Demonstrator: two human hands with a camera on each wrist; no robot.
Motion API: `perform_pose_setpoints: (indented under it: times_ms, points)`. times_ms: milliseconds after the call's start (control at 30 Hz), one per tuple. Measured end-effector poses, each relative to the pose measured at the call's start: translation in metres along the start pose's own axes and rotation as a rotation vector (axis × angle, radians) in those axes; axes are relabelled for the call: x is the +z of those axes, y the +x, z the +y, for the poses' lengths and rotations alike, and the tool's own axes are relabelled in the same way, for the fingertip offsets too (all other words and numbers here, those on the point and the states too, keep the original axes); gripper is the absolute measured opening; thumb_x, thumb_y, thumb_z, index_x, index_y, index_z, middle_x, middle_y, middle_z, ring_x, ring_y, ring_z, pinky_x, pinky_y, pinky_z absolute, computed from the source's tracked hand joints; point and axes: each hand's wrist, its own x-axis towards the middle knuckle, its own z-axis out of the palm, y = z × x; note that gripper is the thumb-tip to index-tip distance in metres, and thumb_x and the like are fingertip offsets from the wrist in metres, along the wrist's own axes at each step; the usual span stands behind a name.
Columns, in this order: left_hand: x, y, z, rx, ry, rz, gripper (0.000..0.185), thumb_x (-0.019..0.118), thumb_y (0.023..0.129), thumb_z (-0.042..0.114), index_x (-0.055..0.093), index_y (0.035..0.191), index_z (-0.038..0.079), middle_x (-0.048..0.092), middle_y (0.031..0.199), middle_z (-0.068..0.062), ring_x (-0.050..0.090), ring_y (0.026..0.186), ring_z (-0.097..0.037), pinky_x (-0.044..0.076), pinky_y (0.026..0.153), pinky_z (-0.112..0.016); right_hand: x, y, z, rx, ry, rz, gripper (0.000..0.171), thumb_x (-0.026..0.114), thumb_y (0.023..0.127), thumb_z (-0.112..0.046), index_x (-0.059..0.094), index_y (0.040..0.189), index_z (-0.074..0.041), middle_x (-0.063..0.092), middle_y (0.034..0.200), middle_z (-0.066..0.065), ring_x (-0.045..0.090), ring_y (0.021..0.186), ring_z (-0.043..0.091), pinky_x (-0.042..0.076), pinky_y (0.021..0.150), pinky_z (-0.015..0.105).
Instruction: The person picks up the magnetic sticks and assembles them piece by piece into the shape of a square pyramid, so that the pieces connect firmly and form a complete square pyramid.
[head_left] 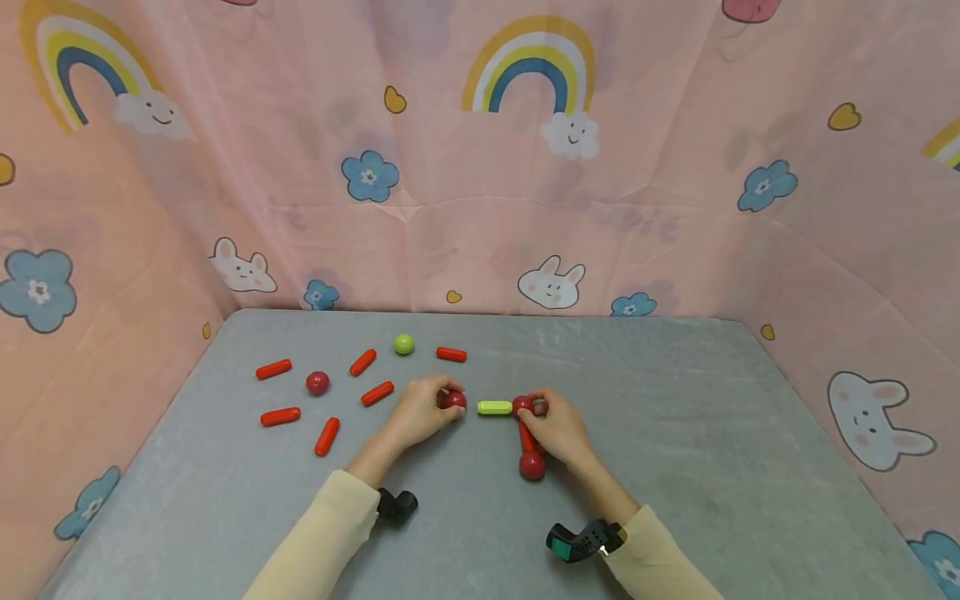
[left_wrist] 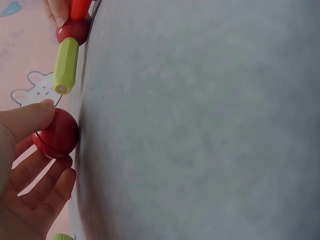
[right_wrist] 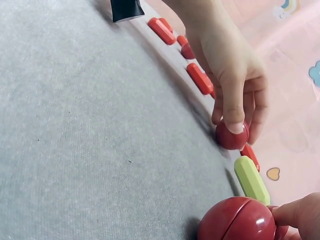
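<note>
My left hand (head_left: 422,411) pinches a dark red ball (left_wrist: 59,134) between thumb and fingers. A short gap separates this ball from the free end of a yellow-green stick (head_left: 494,407). At its other end the stick joins a second red ball (head_left: 522,406), which my right hand (head_left: 558,427) grips with thumb and fingers. From that ball a red stick (head_left: 527,437), partly hidden by the right hand, runs toward me to a third red ball (head_left: 532,466). In the right wrist view this near ball (right_wrist: 237,220) looms large, with a seam around it.
Several loose red sticks (head_left: 281,417) lie scattered on the left of the grey table (head_left: 712,433). Among them are a red ball (head_left: 317,383) and a green ball (head_left: 404,344). A pink patterned cloth (head_left: 465,225) hangs behind the table's far edge.
</note>
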Motion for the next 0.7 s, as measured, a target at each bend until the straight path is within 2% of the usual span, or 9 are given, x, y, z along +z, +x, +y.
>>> perform_pose_setpoints:
  times_ms: [367,567,700]
  points:
    - [0.0066,0.0029,0.0059,0.044,-0.011,-0.039,0.027,0.074,0.076,0.016,0.067,0.101,0.009,0.064,0.087,-0.001,0.057,0.073,-0.01,0.045,0.065,-0.025,0.0011,-0.0006,-0.0011,-0.015,-0.007,0.009,0.032,0.063,0.085,-0.021,0.057,0.111,-0.002,0.059,0.092,0.014,0.053,0.067,0.018,0.043,0.048,0.024]
    - [0.0085,0.0038,0.0062,0.036,-0.032,-0.051,0.026,0.073,0.077,0.014,0.067,0.102,0.008,0.064,0.088,-0.001,0.057,0.074,-0.009,0.047,0.066,-0.025,0.0011,-0.0001,-0.0015,-0.019,-0.006,-0.003,0.032,0.062,0.086,-0.021,0.057,0.111,-0.002,0.059,0.092,0.014,0.053,0.063,0.016,0.044,0.046,0.024]
    - [0.0088,0.0041,0.0056,0.032,-0.04,-0.057,0.026,0.073,0.077,0.014,0.067,0.102,0.009,0.064,0.089,-0.001,0.058,0.075,-0.009,0.047,0.067,-0.026,0.0,0.0015,-0.0015,-0.061,-0.064,-0.002,0.034,0.063,0.085,-0.021,0.057,0.112,-0.001,0.06,0.091,0.013,0.053,0.069,0.019,0.045,0.054,0.027]
